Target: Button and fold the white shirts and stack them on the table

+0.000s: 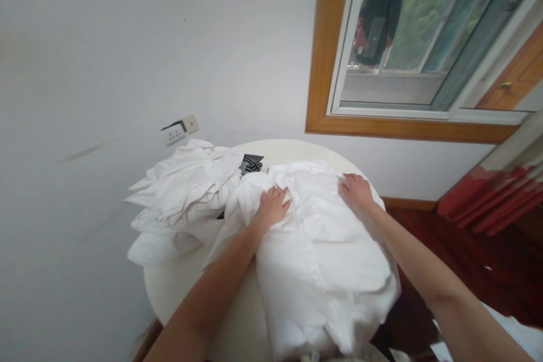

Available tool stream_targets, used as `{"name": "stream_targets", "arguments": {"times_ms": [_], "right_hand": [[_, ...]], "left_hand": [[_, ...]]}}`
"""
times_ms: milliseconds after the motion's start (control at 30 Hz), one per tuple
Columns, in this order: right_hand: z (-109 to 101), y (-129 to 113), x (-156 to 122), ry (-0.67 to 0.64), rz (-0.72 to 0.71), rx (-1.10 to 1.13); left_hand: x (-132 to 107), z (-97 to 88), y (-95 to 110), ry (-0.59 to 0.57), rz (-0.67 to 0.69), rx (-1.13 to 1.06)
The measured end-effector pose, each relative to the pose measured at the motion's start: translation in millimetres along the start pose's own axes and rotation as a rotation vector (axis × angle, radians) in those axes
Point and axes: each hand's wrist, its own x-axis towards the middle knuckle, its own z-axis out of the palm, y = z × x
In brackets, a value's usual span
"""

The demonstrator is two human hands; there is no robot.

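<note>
A white shirt (pixel 326 260) lies spread over a round white table (pixel 169 288), its front with a button line facing up. My left hand (pixel 274 203) rests flat on the shirt near its upper left, fingers stretched out. My right hand (pixel 355 189) presses flat on the shirt's upper right part, fingers extended. Neither hand holds anything.
A pile of crumpled white garments (pixel 182 192) sits on the table's left side, with a black-and-white patterned item (pixel 251 164) behind it. A wall socket (pixel 179 129) is on the white wall. A wood-framed window (pixel 407 45) and red curtain (pixel 496 198) are at right.
</note>
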Motion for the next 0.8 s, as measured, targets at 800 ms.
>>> {"name": "stream_targets", "arguments": {"times_ms": [800], "right_hand": [[-3.4,-167.1,-36.7,-0.262,-0.37,-0.106]], "left_hand": [[12.4,-11.1,-3.3,0.304,-0.04,-0.248]]}}
